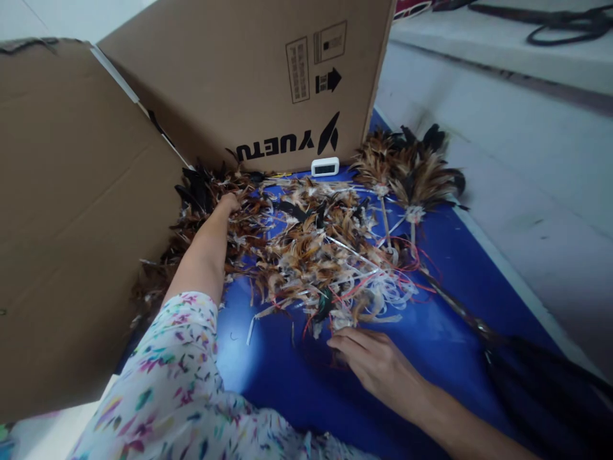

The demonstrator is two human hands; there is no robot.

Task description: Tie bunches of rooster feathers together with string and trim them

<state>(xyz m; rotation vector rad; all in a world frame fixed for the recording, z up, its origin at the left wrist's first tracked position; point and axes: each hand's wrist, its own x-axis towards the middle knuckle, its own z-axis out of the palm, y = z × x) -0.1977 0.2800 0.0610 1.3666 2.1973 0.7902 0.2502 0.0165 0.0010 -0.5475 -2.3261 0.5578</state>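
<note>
floral sleeve (pixel 172 377) nearest, left hand (pixel 230 203) is in far-left feathers (pixel 201 191), can't tell its fingers, while right hand (pixel 368 351) has fingers pinched together by the feather pile (pixel 301 255)

Single view, worn on the head; looks forward and steeply down over the person's own arms. Floral sleeve (pixel 167 370) nearest the lens, large at bottom left; the left hand (pixel 230 203) farther out, left of centre. Right forearm enters from the lower right corner, its hand (pixel 371 358) closer to the camera than the left. Feathers (pixel 306 255) mid-frame, at middle range, seen from above at a slant. Blue surface (pixel 268 358) recedes away from the viewer. Cardboard (pixel 62 204) close by, walls off the left and upper middle. Pale ledge (pixel 502 38) at upper right, cut by the frame.
</note>
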